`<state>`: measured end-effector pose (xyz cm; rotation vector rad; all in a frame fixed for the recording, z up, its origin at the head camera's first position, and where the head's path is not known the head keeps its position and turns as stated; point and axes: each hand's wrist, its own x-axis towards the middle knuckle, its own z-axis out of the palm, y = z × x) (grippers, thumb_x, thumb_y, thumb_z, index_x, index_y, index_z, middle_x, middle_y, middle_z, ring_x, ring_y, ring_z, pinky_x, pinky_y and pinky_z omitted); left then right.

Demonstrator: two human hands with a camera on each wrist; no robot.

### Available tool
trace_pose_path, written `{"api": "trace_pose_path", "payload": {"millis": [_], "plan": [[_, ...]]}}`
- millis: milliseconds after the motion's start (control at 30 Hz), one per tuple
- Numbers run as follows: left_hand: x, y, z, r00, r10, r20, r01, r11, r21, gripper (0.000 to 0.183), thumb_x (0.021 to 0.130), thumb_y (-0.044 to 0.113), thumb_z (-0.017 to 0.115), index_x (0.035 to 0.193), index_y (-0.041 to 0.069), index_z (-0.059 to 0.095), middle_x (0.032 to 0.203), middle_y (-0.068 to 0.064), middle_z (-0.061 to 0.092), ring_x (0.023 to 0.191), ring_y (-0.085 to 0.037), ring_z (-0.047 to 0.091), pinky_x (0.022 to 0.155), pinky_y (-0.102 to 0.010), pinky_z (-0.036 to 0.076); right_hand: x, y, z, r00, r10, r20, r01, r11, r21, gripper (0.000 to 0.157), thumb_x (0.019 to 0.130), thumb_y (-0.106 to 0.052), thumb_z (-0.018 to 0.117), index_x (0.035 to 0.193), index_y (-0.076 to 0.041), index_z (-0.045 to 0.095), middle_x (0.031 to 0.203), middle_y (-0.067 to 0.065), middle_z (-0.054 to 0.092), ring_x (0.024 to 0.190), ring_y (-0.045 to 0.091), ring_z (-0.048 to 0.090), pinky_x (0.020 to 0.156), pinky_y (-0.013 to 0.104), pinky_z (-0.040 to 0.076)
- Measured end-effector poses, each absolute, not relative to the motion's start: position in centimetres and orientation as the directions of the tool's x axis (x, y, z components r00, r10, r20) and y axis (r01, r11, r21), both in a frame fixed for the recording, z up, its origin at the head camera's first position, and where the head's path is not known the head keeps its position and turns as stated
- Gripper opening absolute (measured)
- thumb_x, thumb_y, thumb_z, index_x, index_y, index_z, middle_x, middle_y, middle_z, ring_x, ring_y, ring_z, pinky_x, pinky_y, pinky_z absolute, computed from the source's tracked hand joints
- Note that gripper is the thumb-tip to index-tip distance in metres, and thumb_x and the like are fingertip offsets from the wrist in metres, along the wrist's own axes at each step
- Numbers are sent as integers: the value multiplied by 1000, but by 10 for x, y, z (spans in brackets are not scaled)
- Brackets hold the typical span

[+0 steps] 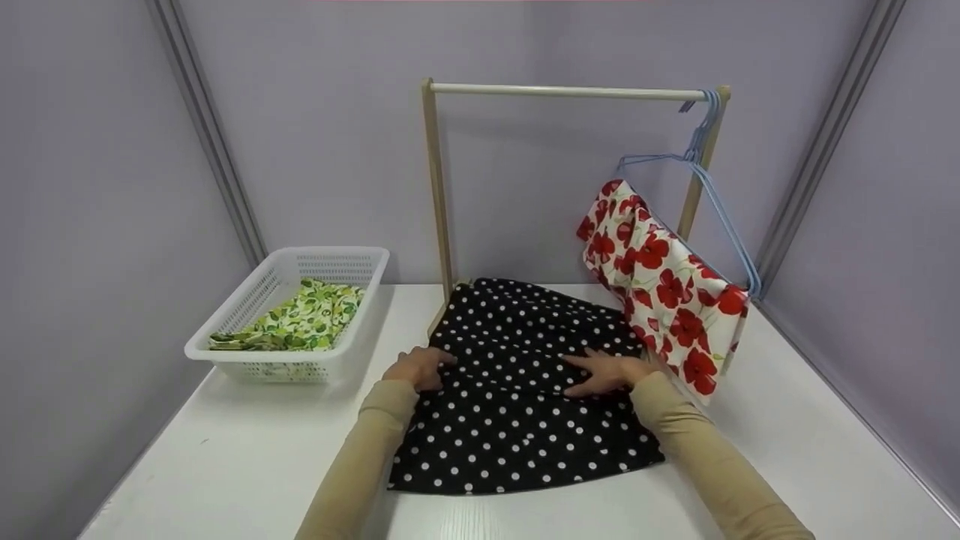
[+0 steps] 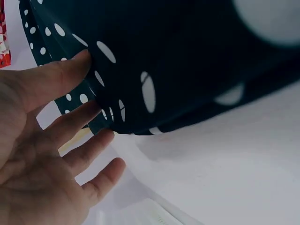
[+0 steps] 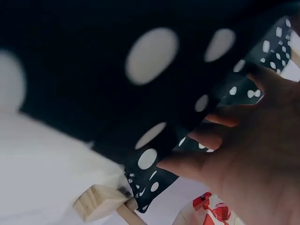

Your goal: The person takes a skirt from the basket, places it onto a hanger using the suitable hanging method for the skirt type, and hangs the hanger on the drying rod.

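Note:
A black skirt-like garment with white polka dots lies spread on the table, wider at its near edge and creased across the middle. My left hand rests at its left side, fingertips touching the cloth. In the left wrist view, the left hand's fingers are spread and loosely bent along the fabric's edge. The right hand lies on the right half with fingers spread. Seen from the right wrist, fingertips of the right hand meet the black cloth. Part of the garment's far edge lies under the rack.
Behind stands a rack with a white rail and wooden posts. Blue hangers hang at its right end, one bearing a red-flowered white cloth. A white basket at left holds a folded green leaf-patterned cloth.

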<state>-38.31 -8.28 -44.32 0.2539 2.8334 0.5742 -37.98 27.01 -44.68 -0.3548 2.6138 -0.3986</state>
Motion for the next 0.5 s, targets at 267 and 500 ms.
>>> {"api": "trace_pose_path", "payload": {"millis": [267, 500], "plan": [[-382, -82, -443, -942, 315, -113, 247, 881, 404, 45, 84, -1, 71, 127, 11, 66, 130, -14, 60, 121, -31, 56, 104, -46, 46, -368, 264, -445, -816, -502, -286, -386, 842, -377, 63, 97, -24, 61, 153, -14, 34, 162, 22, 13, 147, 46, 18, 116, 63, 21], [-371, -79, -441, -929, 295, -223, 190, 898, 398, 77, 71, 32, 88, 137, 10, 56, 138, -14, 56, 126, -34, 54, 105, -51, 44, -364, 259, -448, -815, -479, -325, -372, 864, -340, 63, 100, -36, 52, 154, -11, 31, 163, 16, 16, 150, 41, 12, 119, 60, 15]]}}
